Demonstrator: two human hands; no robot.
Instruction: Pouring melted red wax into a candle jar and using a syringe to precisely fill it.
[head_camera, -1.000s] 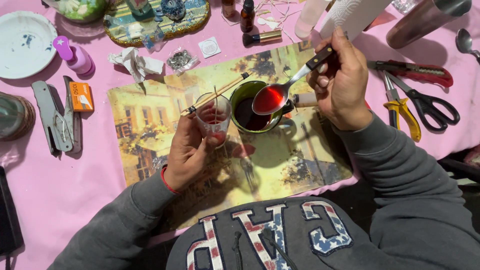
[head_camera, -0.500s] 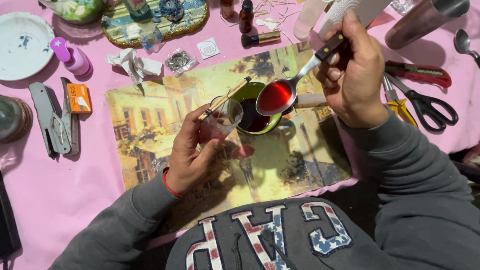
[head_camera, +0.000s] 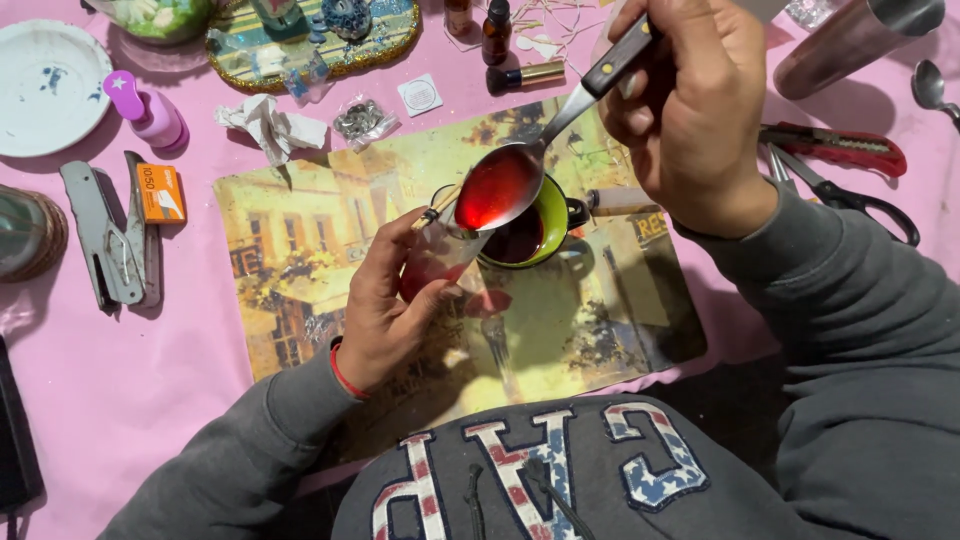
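My right hand (head_camera: 700, 110) is closed on the spoon (head_camera: 500, 188) of red liquid, tipped over the small glass (head_camera: 435, 262) gripped tilted in my left hand (head_camera: 385, 310) beside the green cup (head_camera: 540, 225); pour slowly, lip inside rim.

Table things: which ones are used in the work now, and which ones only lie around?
In use: spoon of red liquid in the right hand; small glass in the left hand; green cup; placemat.

Lying about: scissors, stapler, white plate, crumpled paper, brown bottle.
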